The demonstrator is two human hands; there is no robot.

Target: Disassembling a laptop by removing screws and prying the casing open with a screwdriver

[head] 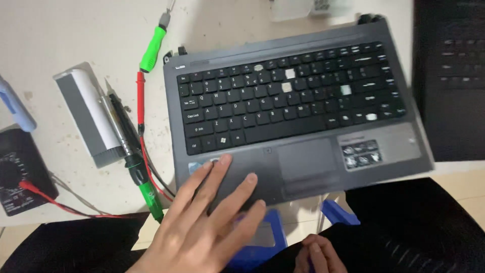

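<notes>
While the left hand [202, 222] lies flat and open with its fingers spread on the palm rest, gripping nothing, the grey laptop base [298, 108] sits across the middle of the frame, its lower edge hanging past the white table [60, 35]. Several black keys are missing, leaving pale squares. A dark rectangular sticker [360, 154] with small pale badges sits right of the touchpad [305, 162], and a small bluish sticker peeks out beside the index finger. The right hand [318, 255], at the bottom edge, is loosely curled on the lap; whether it holds anything cannot be told. Left of the laptop lie a grey and white block [91, 116], a red probe [141, 98], a black pen-like tool [121, 121] and two green-handled screwdrivers [152, 48]. A black meter [20, 172] with a red lead sits at the far left. Another black keyboard [449, 76] fills the upper right. A blue stool [268, 237] shows below.
</notes>
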